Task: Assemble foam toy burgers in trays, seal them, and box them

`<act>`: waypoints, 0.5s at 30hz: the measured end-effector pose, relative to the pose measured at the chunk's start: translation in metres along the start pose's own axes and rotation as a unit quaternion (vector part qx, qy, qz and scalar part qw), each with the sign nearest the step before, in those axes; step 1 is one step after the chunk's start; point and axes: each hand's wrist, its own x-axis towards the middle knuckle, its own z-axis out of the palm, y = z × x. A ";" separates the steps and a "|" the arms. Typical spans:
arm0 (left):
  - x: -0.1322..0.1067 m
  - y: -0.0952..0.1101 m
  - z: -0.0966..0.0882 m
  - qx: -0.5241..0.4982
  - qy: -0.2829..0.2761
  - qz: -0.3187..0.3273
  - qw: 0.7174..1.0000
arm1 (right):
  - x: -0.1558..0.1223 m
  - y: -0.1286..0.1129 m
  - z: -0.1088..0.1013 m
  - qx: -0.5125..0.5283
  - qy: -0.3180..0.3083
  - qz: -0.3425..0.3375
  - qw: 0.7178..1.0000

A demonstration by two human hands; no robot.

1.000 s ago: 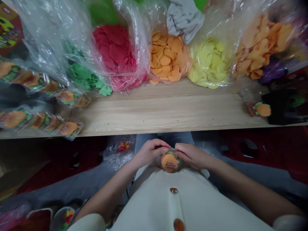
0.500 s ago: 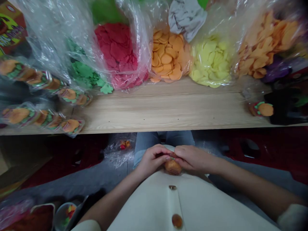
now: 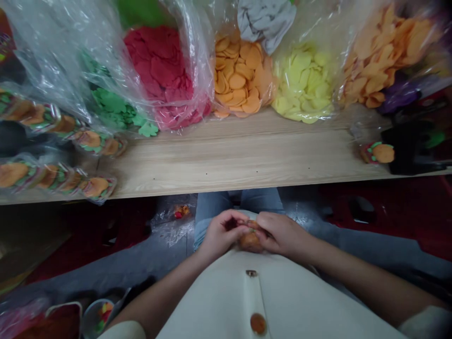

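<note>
A small orange-brown toy burger is held low in front of my shirt, just above my lap. My left hand pinches its upper left side between thumb and fingers. From the right, my right hand closes round it, fingers curled and thumb pressed on its side. Both sets of fingertips meet near the burger's upper layers, so most of its filling is hidden. On the table, a similar toy burger stands at the right, and several packed burgers line the left.
Along the back of the wooden table lie clear bags of green pieces, red pieces, orange ovals, yellow pieces and more orange pieces. A black holder stands right. A tub is low left.
The view has shifted slightly, moving the table items left. My fingers have shifted on the toy burger, and more orange shows between my hands at its top.
</note>
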 end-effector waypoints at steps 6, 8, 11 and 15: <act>0.001 0.006 0.001 0.010 -0.023 0.005 1.000 | 0.002 -0.006 -0.019 -0.011 -0.044 -0.015 0.999; 0.000 0.008 0.000 0.092 -0.032 0.059 0.994 | 0.002 -0.007 -0.017 -0.028 -0.051 -0.036 0.998; -0.002 0.010 0.001 0.175 -0.063 0.119 0.975 | -0.002 -0.006 -0.008 -0.055 -0.038 -0.052 0.996; -0.002 0.011 0.003 0.189 -0.094 0.129 0.969 | -0.008 -0.007 0.002 -0.055 -0.017 -0.065 0.996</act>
